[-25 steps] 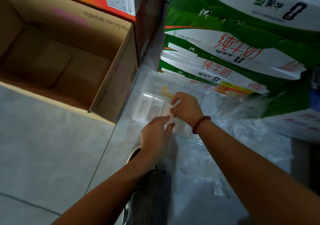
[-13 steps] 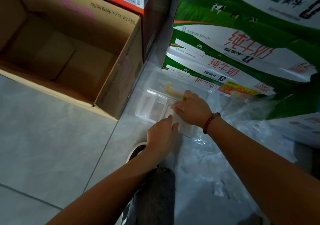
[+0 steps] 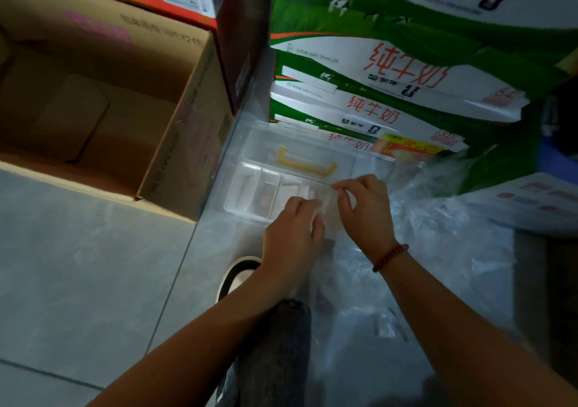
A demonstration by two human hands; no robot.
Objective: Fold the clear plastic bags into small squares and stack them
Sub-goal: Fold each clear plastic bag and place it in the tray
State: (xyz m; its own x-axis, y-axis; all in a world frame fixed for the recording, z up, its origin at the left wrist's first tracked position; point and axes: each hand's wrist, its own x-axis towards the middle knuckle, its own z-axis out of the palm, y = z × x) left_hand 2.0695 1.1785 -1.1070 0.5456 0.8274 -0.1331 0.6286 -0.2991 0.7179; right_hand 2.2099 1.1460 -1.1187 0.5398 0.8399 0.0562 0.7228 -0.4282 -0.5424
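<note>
Both your hands are down over the near edge of that clear plastic compartment tray [image 3: 250, 189] on the grey tiled floor [image 3: 78, 281]. Your left hand [image 3: 292, 234] has its fingers curled down onto a small clear plastic bag [image 3: 328, 216], pinning it between the two hands. Your right hand [image 3: 366, 208], the one with the red bead bracelet [image 3: 389, 257] on the wrist, is pinching the far edge of the same bag between thumb and fingertips, so that edge is lifted a little. How many folds are in the bag already is hard to make out, it's see-through and the light is dim.

Just past your fingers there's a yellow plastic handle [image 3: 305, 162] on a clear lidded box [image 3: 300, 150]. Off to the right of your right hand lies a loose heap of crumpled clear plastic bags [image 3: 438, 234]. Beyond your fingers stand stacked green-and-white milk cartons [image 3: 391, 72], and to the left of your left hand is an open brown cardboard box [image 3: 175, 144]. A white-rimmed shoe [image 3: 237, 277] sits under your left wrist.
</note>
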